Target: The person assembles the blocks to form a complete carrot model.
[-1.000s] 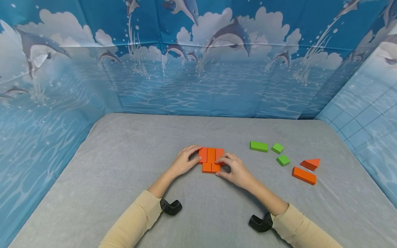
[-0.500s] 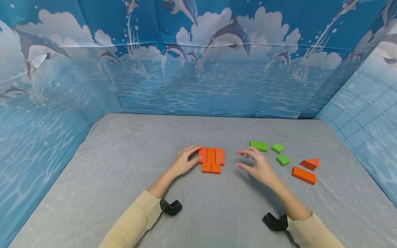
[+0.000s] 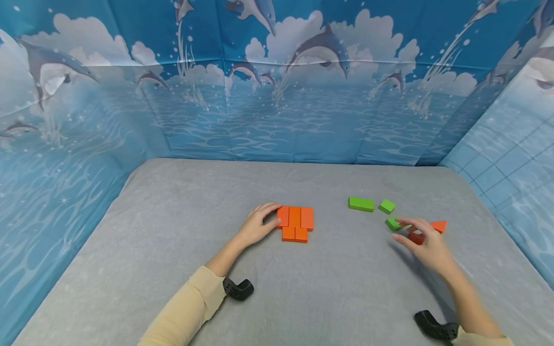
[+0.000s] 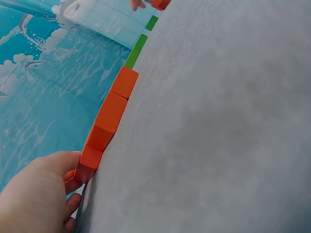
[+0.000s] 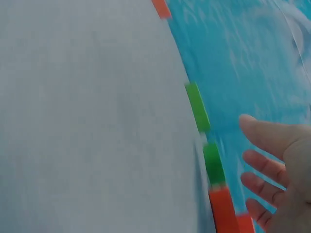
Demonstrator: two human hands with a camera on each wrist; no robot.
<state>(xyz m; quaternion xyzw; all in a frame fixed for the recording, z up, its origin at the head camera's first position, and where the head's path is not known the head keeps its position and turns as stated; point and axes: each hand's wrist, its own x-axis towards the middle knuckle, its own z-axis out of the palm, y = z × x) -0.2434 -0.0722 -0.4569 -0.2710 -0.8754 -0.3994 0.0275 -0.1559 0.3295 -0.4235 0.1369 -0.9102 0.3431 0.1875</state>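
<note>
Several orange wooden blocks lie flat together mid-table: three upright ones side by side and two smaller ones in front. My left hand holds the leftmost orange block at its outer end, thumb and index finger around it. That same end shows in the left wrist view, fingers partly hidden behind the orange block. At the right, my right hand hovers with spread, bent fingers and nothing between them. Beneath it a long orange block is mostly hidden. An orange triangular block and a small green block lie close by.
A long green block and another small green block lie towards the back right. Grey cloth covers the table. A blue dolphin-print curtain hangs behind and along the sides.
My right hand has left the arranged orange blocks and moved right, over the loose orange blocks. My left hand has stayed at the leftmost block.
</note>
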